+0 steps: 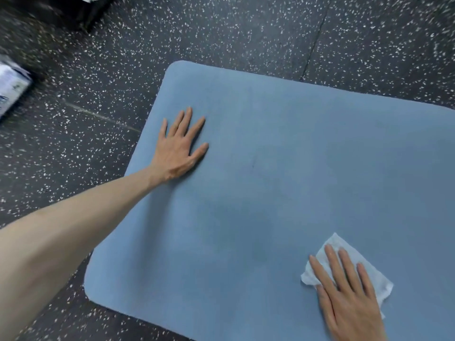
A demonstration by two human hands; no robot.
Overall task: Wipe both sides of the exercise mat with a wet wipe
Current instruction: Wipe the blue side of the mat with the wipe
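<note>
A blue exercise mat (pixel 283 173) lies flat on the floor and fills most of the view, its rounded left end toward the left. My left hand (pixel 178 148) rests flat on the mat near that left edge, fingers spread and straight. A white wet wipe (pixel 342 244) lies on the mat at the lower right. My right hand (pixel 349 296) presses on the wipe with straight fingers, covering most of it.
The floor (pixel 221 33) is black rubber with white speckles and runs all around the mat. A white and blue packet (pixel 12 87) lies on the floor at the far left edge. A dark object (pixel 73 11) stands at the top left.
</note>
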